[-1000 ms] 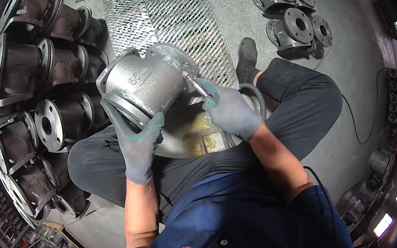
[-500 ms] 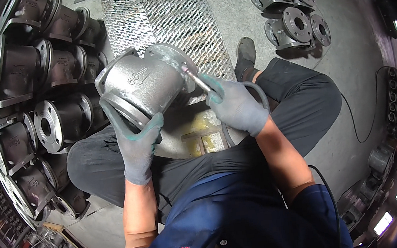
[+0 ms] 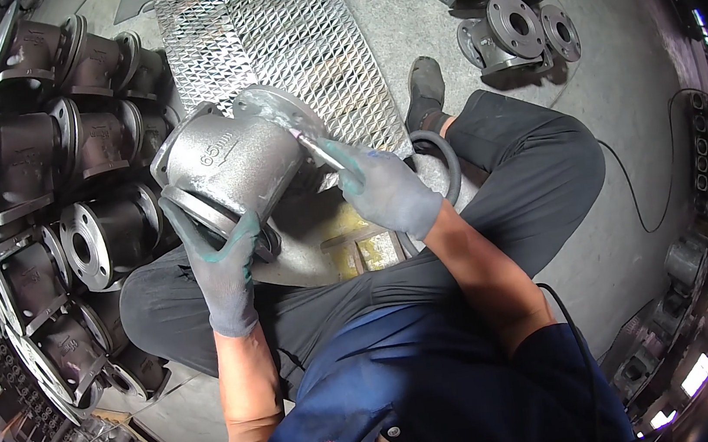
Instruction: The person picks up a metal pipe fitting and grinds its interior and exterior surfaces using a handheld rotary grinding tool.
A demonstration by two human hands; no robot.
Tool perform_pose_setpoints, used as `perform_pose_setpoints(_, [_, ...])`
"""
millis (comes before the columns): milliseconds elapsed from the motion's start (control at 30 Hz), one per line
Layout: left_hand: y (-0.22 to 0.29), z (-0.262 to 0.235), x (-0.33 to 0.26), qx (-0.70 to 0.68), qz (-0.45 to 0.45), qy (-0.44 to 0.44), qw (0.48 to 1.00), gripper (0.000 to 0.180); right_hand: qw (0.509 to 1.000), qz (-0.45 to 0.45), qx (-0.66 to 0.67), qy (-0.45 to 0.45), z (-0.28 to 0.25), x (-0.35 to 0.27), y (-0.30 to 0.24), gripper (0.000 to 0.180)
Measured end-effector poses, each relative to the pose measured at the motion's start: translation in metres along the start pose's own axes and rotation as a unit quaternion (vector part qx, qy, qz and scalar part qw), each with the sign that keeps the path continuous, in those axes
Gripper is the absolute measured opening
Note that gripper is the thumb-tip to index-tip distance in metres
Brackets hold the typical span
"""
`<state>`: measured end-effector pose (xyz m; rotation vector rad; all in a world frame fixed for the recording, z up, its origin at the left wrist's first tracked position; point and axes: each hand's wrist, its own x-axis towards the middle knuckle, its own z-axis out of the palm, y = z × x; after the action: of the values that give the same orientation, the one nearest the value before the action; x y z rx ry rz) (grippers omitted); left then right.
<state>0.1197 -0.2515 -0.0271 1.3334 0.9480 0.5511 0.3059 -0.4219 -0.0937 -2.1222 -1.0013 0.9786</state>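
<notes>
A grey cast-metal valve body (image 3: 234, 166) with round bolt-hole flanges lies tilted in front of me, raised lettering upward. My gloved left hand (image 3: 224, 266) grips its near flange, thumb on the right and fingers on the left. My gloved right hand (image 3: 392, 189) is closed around a slim pen-shaped grinder (image 3: 325, 154). The grinder's pinkish tip points at the inner side of the far right flange; whether it touches cannot be made out. A thick grey hose (image 3: 453, 166) loops behind my right hand.
Similar valve bodies (image 3: 19, 159) are stacked high on the left, close to my left knee. Several more (image 3: 515, 28) stand on the floor at the far right. A textured metal sheet (image 3: 307, 39) lies ahead. Under my hands is a yellow-stained support (image 3: 356, 242). A thin black cable (image 3: 639, 228) runs on the right.
The valve body and both hands have shifted slightly left, and the grinder has moved with them along the flange. The hose loop shows more. The whole view has turned a little.
</notes>
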Motion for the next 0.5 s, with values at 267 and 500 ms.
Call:
perform_pose_setpoints(267, [-0.002,0.000,0.004,0.105,0.054,-0.010,0.993,0.122,0.994,0.035,0.094,-0.041,-0.016,-0.022,0.003,0.060])
perform_pose_setpoints(500, [0.006,0.008,0.001,0.084,0.017,-0.015,0.996,0.124,0.996,0.029,0.076,0.043,-0.002,-0.020,0.003,0.061])
